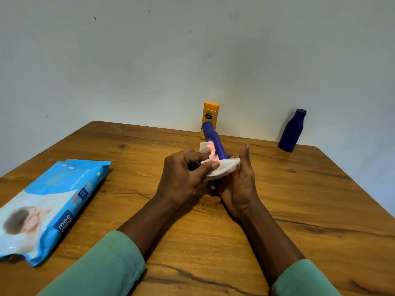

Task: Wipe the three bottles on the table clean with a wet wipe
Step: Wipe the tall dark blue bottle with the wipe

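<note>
Above the counter [277, 199], the right hand [239, 184] is clamping the lower end of the purple bottle [213, 139], tilted away, while the left hand [183, 176] fingers [210, 165] are pinching the wipe [222, 169] against it. Turning the bottle while sliding the wipe upward should cover every side.

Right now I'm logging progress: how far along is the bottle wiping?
Nothing shows as finished. In hand: the left hand presses a wet wipe on the purple bottle that the right hand holds. Left: the yellow bottle and dark blue bottle stand by the wall; whether they're wiped can't be told.
</note>
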